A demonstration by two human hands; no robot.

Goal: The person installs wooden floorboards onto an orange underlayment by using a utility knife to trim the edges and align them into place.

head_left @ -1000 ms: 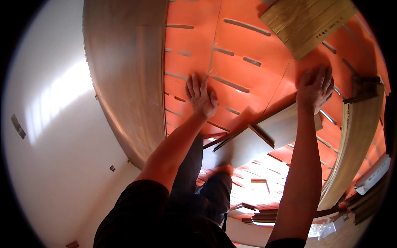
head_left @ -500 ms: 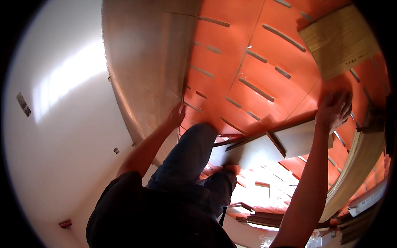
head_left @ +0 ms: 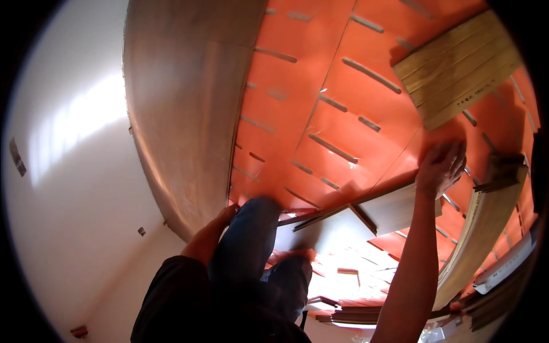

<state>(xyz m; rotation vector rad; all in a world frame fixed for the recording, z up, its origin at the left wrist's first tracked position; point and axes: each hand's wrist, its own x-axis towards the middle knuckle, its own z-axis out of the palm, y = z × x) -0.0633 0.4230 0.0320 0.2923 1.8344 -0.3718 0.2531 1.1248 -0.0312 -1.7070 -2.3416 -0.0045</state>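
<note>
My left hand [head_left: 227,212] is low at the edge of the brown laid flooring [head_left: 183,108], beside my bent, jeaned knee [head_left: 246,234], which hides most of its fingers. My right hand [head_left: 440,168] is at the upper end of some loose pale planks [head_left: 389,208], its fingers slightly apart and bent, resting over the orange underlay [head_left: 309,86]. I cannot tell whether it touches a plank. The loose planks lie diagonally on the underlay, with dark grooved edges.
A white wall [head_left: 68,223] runs along the left. A square wooden board [head_left: 452,68] lies at the upper right. Long stacked planks [head_left: 486,228] lie at the right, near a white package [head_left: 503,266] and more dark planks [head_left: 354,314] at the bottom.
My left hand has moved from the underlay back toward me and left, to the flooring edge. My left knee has come forward. My right hand stays by the loose planks.
</note>
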